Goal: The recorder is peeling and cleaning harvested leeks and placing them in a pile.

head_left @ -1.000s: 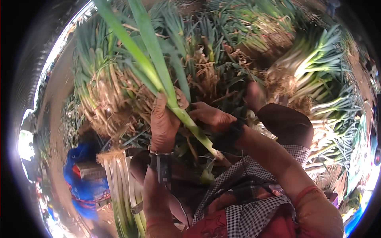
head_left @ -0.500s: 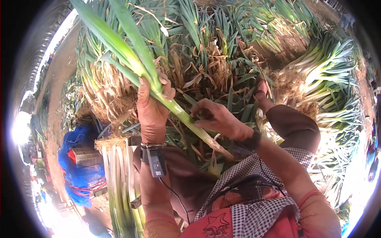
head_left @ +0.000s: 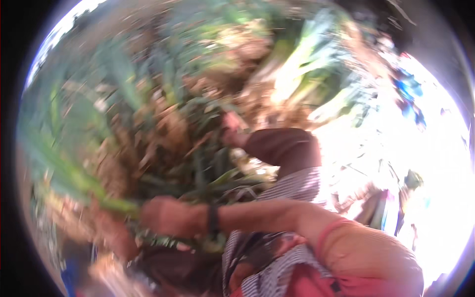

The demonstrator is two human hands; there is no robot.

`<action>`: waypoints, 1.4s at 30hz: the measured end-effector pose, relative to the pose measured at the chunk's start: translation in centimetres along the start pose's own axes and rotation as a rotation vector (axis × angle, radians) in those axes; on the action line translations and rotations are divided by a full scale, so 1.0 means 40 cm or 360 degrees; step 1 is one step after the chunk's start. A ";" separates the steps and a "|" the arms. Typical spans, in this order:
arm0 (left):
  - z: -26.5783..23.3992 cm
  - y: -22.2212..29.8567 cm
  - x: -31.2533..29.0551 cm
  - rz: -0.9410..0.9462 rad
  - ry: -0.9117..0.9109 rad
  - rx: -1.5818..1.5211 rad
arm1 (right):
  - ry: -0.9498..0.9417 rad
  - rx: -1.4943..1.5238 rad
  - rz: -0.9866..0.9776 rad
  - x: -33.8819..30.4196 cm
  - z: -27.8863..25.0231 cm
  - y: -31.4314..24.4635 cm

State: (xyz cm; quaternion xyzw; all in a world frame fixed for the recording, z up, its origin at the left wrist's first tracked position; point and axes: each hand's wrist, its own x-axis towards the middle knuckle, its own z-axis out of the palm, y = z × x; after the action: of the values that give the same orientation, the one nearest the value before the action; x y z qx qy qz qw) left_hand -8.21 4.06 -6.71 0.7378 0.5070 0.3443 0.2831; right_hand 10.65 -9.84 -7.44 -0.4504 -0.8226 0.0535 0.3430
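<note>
A leek [head_left: 86, 185] slants across the lower left, its green leaves reaching toward the left rim. My left hand [head_left: 115, 230] is closed round its stalk, though the view is smeared by motion. Close to it, my right hand [head_left: 170, 216] is closed like a fist at the paler end of the stalk, wearing a dark wristband [head_left: 213, 220]. Its fingertips are hidden, and the stalk's lower end cannot be made out.
Heaps of leeks [head_left: 123, 79] with dry roots lie ahead. More leeks [head_left: 316, 64] with pale stems are piled toward the far right. Loose green leaves [head_left: 198, 168] cover the ground before my bent knee [head_left: 287, 146]. Strong glare washes out the right side.
The whole view has swung to the right and blurred, so the scene and both hands sit further left. My right hand has gone from loosely curled fingers beside the stalk to a fist against it.
</note>
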 end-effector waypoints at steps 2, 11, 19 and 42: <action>-0.018 -0.106 -0.010 0.0757 0.0500 0.0458 | 0.0338 -0.0017 -0.0299 0.003 -0.032 -0.005; 0.004 -0.051 0.049 0.0004 -0.0263 -0.1448 | 0.1132 0.3009 0.1387 0.030 -0.073 0.022; -0.023 0.119 0.050 0.0026 -0.0194 -0.2979 | -0.0253 0.0313 0.0519 -0.265 -0.097 0.090; -0.080 0.066 0.038 -0.0194 0.0636 -0.2622 | -0.0206 0.1091 0.0958 -0.082 -0.010 -0.018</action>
State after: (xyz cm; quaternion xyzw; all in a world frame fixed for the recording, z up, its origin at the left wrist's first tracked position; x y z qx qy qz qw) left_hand -8.92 4.84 -2.41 0.1927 0.1737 0.7114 0.6532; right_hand 11.57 -12.89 -8.53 -0.5255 -0.6099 0.4477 0.3892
